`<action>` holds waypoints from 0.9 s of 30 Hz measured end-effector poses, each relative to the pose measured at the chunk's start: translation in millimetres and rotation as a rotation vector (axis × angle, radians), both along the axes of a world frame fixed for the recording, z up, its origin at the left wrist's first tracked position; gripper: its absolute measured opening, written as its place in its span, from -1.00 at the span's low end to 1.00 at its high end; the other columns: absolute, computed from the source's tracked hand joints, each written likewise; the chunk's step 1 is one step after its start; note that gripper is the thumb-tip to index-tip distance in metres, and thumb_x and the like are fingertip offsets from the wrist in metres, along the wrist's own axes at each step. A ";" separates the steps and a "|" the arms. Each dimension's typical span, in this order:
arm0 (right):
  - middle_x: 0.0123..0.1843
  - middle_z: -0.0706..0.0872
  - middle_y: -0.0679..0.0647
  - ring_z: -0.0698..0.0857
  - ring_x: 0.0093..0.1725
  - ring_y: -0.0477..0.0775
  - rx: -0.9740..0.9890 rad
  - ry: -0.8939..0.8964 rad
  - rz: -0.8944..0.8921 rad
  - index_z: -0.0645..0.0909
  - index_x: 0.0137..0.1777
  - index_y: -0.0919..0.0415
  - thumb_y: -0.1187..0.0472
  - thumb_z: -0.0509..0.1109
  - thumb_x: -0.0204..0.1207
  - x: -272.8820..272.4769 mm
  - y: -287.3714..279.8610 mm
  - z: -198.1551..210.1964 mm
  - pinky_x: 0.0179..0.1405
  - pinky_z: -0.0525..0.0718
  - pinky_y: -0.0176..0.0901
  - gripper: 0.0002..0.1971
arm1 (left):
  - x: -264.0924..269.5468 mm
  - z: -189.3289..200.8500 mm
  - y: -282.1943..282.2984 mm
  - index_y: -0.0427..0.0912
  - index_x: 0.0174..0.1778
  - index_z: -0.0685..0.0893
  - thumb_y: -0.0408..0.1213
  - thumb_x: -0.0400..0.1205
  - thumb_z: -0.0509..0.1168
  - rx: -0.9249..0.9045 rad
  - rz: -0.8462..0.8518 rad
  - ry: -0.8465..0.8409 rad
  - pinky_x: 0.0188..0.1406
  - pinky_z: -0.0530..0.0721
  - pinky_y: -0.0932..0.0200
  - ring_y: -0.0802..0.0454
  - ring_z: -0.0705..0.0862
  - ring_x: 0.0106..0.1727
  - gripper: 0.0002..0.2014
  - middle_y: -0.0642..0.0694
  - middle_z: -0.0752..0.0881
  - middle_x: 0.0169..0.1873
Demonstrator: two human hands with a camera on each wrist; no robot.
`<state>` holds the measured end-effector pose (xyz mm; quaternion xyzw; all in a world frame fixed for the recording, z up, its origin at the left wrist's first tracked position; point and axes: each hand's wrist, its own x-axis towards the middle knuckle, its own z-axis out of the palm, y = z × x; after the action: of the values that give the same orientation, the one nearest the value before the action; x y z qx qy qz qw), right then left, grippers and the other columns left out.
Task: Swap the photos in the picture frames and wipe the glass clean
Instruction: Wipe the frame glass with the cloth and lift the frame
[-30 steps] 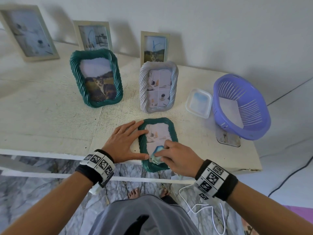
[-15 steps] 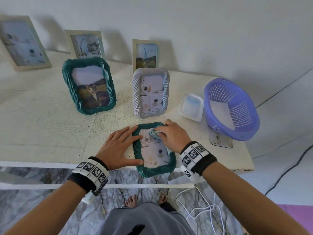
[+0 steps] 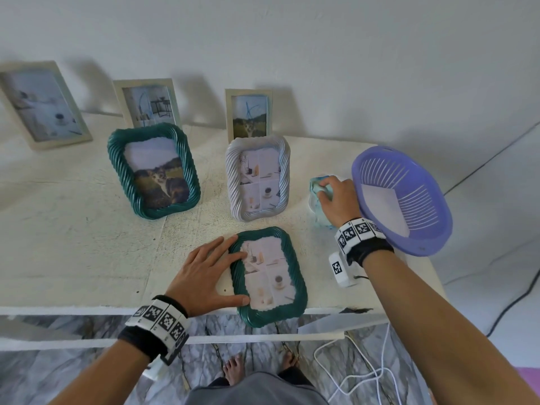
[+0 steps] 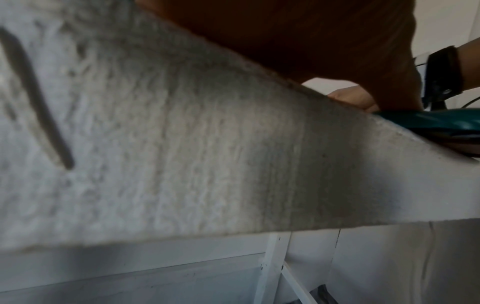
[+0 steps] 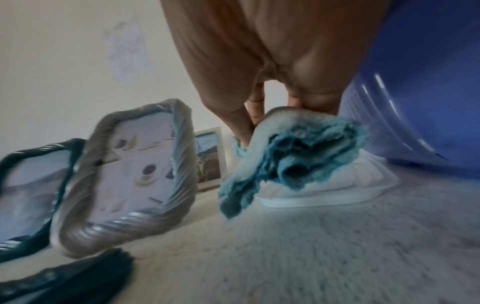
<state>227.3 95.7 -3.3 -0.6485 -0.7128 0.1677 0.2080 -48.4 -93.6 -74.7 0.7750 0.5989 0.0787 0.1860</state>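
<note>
— So where is the small teal rope-edged picture frame [image 3: 268, 276]?
— Flat on its back at the front edge of the rough white bench [image 3: 73, 238], its near end hanging slightly over. Its long axis runs away from the person, with the top towards the wall and tipped slightly left.
— And the left hand [image 3: 204, 276]?
— Spread flat beside the frame, fingers straight; the fingertips and thumb touch the frame's left rim.
— The right hand [image 3: 336, 200]?
— Well away from that frame, fingers curled round a crumpled blue cloth [image 5: 293, 152] above a shallow clear plastic tray [image 5: 337, 185], just beside the tilted purple slotted basket [image 3: 409, 200].
— Other frames?
— A larger teal rope-edged frame with a cat photo [image 3: 155, 171] and a pale grey rope-edged frame [image 3: 257, 176] stand upright behind, long axes vertical, leaning back.
</note>
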 end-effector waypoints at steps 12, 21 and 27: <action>0.33 0.40 0.35 0.53 0.22 0.37 -0.058 -0.593 0.025 0.47 0.39 0.36 0.26 0.33 0.59 -6.4 30.9 -19.4 0.31 0.52 0.09 -0.61 | -0.4 2.8 1.0 0.38 0.65 0.13 0.72 0.33 0.02 -0.008 0.011 -0.005 0.64 -0.18 0.07 0.22 -0.21 0.70 -0.03 0.32 -0.20 0.69; 0.73 -0.24 0.33 -0.19 0.72 0.33 -0.353 -0.525 0.112 -0.24 0.72 0.28 -0.15 -0.08 0.75 3.1 31.4 -40.9 0.67 -0.11 0.25 -0.26 | 0.9 3.8 1.0 0.36 0.66 0.12 0.72 0.34 0.02 -0.014 0.003 0.001 0.62 -0.24 0.11 0.22 -0.23 0.70 -0.03 0.31 -0.21 0.69; 0.73 -0.30 0.28 -0.25 0.71 0.29 -0.375 -0.496 0.123 -0.30 0.71 0.23 -0.21 -0.12 0.73 3.7 29.0 -40.2 0.66 -0.18 0.19 -0.24 | 0.8 3.3 1.5 0.37 0.67 0.09 0.71 0.35 0.02 -0.011 0.000 0.004 0.63 -0.23 0.09 0.22 -0.24 0.70 -0.03 0.31 -0.23 0.69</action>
<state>231.0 124.7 -43.4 -0.6524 -0.7363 0.1450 -0.1060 -47.6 -92.0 -71.4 0.7742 0.5995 0.0740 0.1891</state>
